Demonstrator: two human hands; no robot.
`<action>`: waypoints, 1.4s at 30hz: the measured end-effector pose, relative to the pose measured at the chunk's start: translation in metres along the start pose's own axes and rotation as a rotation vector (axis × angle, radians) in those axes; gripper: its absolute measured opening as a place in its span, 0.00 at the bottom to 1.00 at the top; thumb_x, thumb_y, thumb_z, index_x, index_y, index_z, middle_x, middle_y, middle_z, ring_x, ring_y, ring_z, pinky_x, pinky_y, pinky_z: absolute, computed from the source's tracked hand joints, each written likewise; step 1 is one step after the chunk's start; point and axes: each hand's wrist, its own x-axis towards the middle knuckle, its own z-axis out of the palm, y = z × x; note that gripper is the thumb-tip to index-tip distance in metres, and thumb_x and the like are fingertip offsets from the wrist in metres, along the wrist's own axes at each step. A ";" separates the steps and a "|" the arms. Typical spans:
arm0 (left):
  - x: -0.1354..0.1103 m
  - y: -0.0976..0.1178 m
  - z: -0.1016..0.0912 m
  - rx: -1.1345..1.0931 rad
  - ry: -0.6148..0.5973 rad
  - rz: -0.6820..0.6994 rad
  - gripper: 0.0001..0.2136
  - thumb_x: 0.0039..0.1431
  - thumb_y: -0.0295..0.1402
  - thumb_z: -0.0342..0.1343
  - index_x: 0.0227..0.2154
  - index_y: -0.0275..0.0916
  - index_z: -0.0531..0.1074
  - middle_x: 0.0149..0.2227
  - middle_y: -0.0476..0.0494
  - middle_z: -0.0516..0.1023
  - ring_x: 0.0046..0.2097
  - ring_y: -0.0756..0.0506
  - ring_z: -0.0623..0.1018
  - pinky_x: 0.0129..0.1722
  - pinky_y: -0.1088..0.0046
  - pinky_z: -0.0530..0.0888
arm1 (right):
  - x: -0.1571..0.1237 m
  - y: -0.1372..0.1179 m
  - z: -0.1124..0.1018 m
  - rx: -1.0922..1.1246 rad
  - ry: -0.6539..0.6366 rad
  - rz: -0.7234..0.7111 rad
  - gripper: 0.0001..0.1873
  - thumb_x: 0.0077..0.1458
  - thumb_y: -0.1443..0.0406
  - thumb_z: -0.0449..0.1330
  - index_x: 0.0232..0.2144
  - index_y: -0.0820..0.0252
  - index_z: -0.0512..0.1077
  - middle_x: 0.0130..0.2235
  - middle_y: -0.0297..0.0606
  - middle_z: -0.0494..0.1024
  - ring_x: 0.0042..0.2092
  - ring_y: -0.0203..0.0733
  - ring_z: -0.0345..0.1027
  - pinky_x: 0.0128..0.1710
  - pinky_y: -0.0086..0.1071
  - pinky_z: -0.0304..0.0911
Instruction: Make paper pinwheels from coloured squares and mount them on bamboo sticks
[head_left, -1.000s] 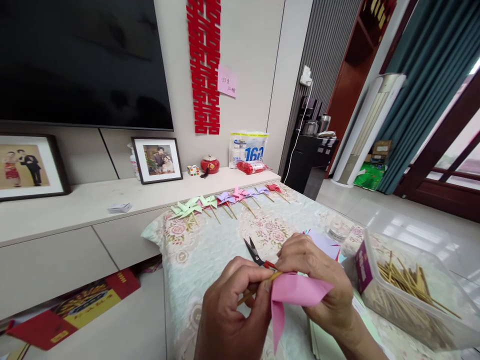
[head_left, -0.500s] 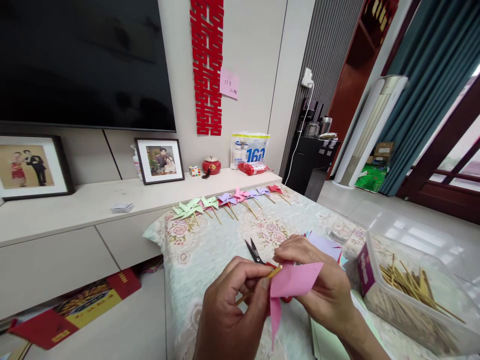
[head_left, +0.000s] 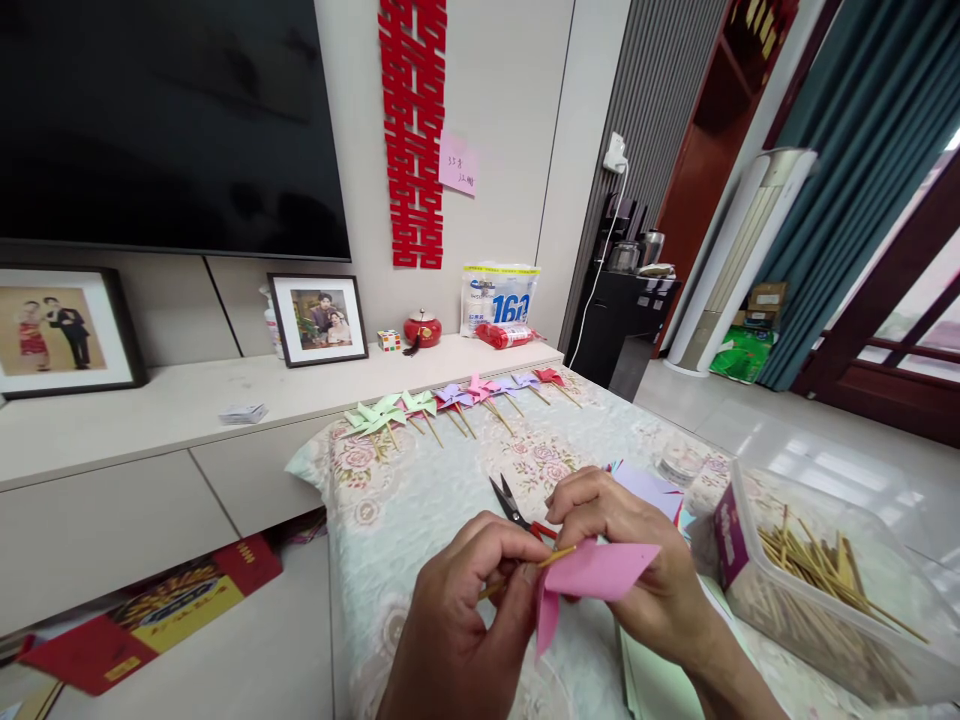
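Note:
My left hand [head_left: 461,610] pinches a thin wooden stick [head_left: 551,556] whose tip points right into a folded pink paper [head_left: 592,575]. My right hand [head_left: 630,560] holds that pink paper from behind, fingers curled over its top edge. Both hands hover low over the flower-patterned tablecloth [head_left: 420,500]. Small red-handled scissors [head_left: 514,505] lie on the cloth just beyond my fingers.
A row of finished paper pinwheels [head_left: 450,400] in green, purple, pink and red lies along the table's far edge. A clear plastic box of wooden sticks [head_left: 817,580] stands at the right, loose coloured paper [head_left: 649,487] beside it. Behind are a TV cabinet with photo frames [head_left: 319,320].
The pink paper has turned and dropped slightly in my right hand, and the stick tip has moved right against it. My hands stay in the same spot.

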 end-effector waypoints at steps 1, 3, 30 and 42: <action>0.001 0.000 -0.001 -0.025 -0.010 -0.008 0.07 0.61 0.29 0.55 0.33 0.41 0.78 0.33 0.44 0.79 0.34 0.46 0.77 0.34 0.73 0.71 | 0.000 0.000 0.000 -0.007 -0.006 0.006 0.08 0.62 0.71 0.56 0.31 0.58 0.72 0.35 0.38 0.74 0.39 0.43 0.69 0.40 0.40 0.64; 0.002 -0.003 -0.001 -0.079 -0.036 -0.055 0.09 0.59 0.26 0.54 0.34 0.40 0.79 0.35 0.44 0.79 0.35 0.46 0.77 0.36 0.73 0.72 | 0.000 0.002 0.000 -0.032 -0.019 0.022 0.09 0.64 0.68 0.56 0.31 0.58 0.72 0.33 0.38 0.73 0.39 0.44 0.68 0.41 0.42 0.63; 0.018 -0.046 0.031 -0.778 0.289 -0.587 0.13 0.34 0.29 0.65 0.28 0.36 0.72 0.20 0.56 0.67 0.22 0.55 0.60 0.21 0.78 0.57 | -0.011 0.035 0.006 -0.118 -0.054 0.335 0.15 0.66 0.69 0.54 0.51 0.52 0.73 0.48 0.39 0.79 0.50 0.43 0.71 0.50 0.37 0.65; 0.017 -0.050 0.029 -0.883 0.249 -0.567 0.12 0.35 0.23 0.63 0.28 0.35 0.74 0.21 0.54 0.70 0.24 0.54 0.61 0.23 0.77 0.60 | -0.012 0.040 0.012 -0.186 -0.002 0.238 0.19 0.65 0.73 0.49 0.51 0.51 0.73 0.47 0.37 0.79 0.49 0.42 0.72 0.48 0.36 0.65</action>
